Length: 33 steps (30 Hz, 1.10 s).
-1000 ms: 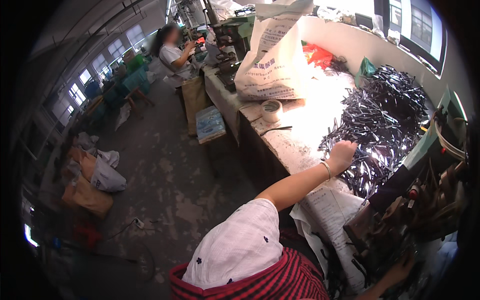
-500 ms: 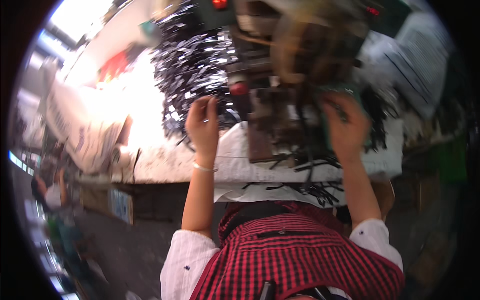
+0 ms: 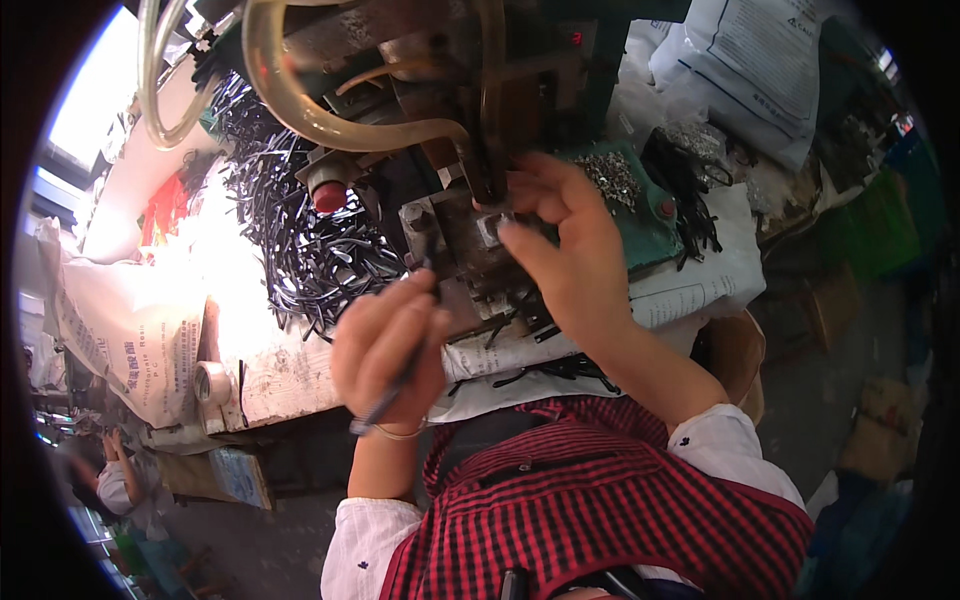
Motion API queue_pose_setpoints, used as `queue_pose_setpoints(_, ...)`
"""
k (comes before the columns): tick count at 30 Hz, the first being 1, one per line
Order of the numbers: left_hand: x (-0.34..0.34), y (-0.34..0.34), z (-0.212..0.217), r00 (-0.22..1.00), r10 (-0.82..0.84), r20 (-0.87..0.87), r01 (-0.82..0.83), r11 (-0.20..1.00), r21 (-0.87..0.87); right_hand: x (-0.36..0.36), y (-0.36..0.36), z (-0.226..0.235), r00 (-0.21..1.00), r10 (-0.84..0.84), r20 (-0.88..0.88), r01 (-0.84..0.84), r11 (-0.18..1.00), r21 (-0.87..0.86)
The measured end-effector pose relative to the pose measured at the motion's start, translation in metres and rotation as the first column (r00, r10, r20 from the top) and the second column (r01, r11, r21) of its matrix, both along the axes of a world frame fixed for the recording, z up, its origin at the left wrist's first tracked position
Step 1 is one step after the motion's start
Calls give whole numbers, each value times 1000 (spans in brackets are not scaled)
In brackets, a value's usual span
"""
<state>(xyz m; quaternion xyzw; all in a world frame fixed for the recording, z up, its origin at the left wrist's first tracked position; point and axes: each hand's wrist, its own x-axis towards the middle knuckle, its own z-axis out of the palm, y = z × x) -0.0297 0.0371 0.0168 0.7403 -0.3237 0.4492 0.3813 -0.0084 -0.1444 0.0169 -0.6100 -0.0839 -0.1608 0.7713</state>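
Head view: our left hand [image 3: 388, 350] sits center-left of the frame, grip clenched round a thin dark strip [image 3: 398, 385] that sticks out below the fist near the wrist. Right hand [image 3: 565, 245] is up at center, fingertips [image 3: 510, 232] pinching smth tiny at the machine [image 3: 440, 215], can't tell what exactly. Big pile of black strips [image 3: 300, 235] lies on the counter [image 3: 275, 370] left of the machine, w/ a tape roll [image 3: 212, 382] at lower left. Clear hoses [image 3: 300, 95] loop across the top.
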Motion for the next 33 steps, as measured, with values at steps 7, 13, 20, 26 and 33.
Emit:
queue_pose_setpoints(7,17,-42,-8,983,-108,149,51,938,342,29,-70,-14,995,-63,-83,32,940,-339)
queue_pose_setpoints(13,32,-47,-20,964,-145,223,68,945,321,31,-137,-86,862,-494,114,447,634,-631)
queue_pose_setpoints(20,18,-43,-15,987,-112,115,73,951,301,7,-99,-86,880,-420,220,368,311,-876)
queue_pose_setpoints(26,-42,-14,-32,994,-15,-108,43,964,261,-3,-94,-92,863,-468,190,364,317,-876)
queue_pose_setpoints(33,-38,99,16,757,652,-37,-653,758,8,-8,-101,-75,861,-489,140,432,557,-709)
